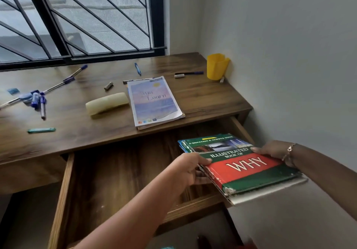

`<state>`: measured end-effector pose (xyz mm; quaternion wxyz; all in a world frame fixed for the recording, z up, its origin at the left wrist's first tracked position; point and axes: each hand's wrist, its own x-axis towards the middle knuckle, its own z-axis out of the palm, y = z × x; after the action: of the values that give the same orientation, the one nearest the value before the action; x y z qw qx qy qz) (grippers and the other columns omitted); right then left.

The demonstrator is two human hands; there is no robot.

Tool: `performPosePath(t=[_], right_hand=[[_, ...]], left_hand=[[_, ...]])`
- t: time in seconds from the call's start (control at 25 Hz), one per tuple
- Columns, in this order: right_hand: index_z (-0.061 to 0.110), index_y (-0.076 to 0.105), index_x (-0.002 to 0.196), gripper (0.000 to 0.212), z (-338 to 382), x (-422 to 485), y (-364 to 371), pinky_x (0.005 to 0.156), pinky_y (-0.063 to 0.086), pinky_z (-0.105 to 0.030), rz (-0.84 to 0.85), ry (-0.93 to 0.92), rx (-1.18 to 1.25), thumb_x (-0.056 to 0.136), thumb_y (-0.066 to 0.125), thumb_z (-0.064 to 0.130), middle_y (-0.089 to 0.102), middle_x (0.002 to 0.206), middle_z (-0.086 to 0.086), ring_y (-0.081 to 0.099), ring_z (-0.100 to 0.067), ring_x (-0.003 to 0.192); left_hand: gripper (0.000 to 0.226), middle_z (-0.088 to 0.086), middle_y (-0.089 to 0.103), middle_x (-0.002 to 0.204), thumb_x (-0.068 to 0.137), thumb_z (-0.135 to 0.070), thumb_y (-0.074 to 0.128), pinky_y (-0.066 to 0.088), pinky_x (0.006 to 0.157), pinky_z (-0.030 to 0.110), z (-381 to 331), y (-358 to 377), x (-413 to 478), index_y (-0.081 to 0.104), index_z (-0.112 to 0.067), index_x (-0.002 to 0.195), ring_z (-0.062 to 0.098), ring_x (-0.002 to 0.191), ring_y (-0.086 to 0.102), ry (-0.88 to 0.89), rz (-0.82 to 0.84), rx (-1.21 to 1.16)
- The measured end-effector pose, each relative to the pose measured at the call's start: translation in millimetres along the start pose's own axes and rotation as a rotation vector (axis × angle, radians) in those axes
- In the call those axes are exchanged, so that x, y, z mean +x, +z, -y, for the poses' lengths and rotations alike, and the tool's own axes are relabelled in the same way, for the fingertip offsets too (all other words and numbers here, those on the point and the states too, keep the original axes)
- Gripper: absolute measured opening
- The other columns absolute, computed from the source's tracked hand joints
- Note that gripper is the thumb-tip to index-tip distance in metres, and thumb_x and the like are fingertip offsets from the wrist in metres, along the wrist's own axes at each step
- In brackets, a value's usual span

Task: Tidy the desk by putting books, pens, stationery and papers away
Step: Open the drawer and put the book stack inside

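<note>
A stack of books (245, 167), topped by a green and red "Illustrated Book of Why", hangs over the right part of the open wooden drawer (108, 171). My left hand (187, 169) grips the stack's left edge, thumb on the cover. My right hand (276, 150) holds its right edge. On the desk (202, 94) lies a pastel notebook (154, 100) on another book. Several pens (41, 102) lie scattered at the left. One blue pen (137, 68) and a dark pen (190, 73) lie near the back.
A yellow pen holder (217, 66) stands at the desk's back right corner by the wall. A cream pouch (107, 103) lies mid-desk, a teal lead case (41, 130) near the front edge, erasers (13, 91) far left. A barred window runs behind.
</note>
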<state>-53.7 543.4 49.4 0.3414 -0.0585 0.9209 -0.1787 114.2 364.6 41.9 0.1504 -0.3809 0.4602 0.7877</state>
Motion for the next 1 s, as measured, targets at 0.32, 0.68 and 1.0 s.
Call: performPosePath(t=[0.32, 0.68, 1.0], right_hand=[[-0.007, 0.053, 0.117, 0.052, 33, 70, 25, 0.072, 0.038, -0.025, -0.050, -0.058, 0.000, 0.095, 0.045, 0.039, 0.059, 0.120, -0.022, 0.057, -0.027, 0.092], [-0.002, 0.052, 0.119, 0.040, 36, 104, 69, 0.090, 0.043, -0.036, -0.200, -0.040, -0.195, 0.098, 0.040, 0.031, 0.056, 0.125, -0.022, 0.053, -0.037, 0.116], [0.000, 0.037, 0.130, 0.052, 19, 108, 98, 0.099, 0.039, -0.041, -0.205, 0.030, -0.211, 0.096, 0.040, 0.039, 0.044, 0.136, -0.022, 0.043, -0.037, 0.125]], left_hand=[[0.015, 0.011, 0.056, 0.082, 0.091, 0.002, 0.050, 0.053, 0.066, 0.041, -17, -20, 70, 0.046, -0.002, 0.105, 0.022, 0.068, 0.059, -0.019, -0.139, 0.074], [0.017, 0.007, 0.054, 0.078, 0.093, 0.007, 0.045, 0.046, 0.078, 0.051, -6, -19, 126, 0.047, -0.004, 0.106, 0.018, 0.066, 0.054, -0.021, -0.265, 0.134], [0.020, 0.014, 0.063, 0.104, 0.088, -0.004, 0.061, 0.056, 0.078, 0.044, 11, -20, 145, 0.048, -0.002, 0.103, 0.030, 0.091, 0.064, 0.015, -0.436, 0.346]])
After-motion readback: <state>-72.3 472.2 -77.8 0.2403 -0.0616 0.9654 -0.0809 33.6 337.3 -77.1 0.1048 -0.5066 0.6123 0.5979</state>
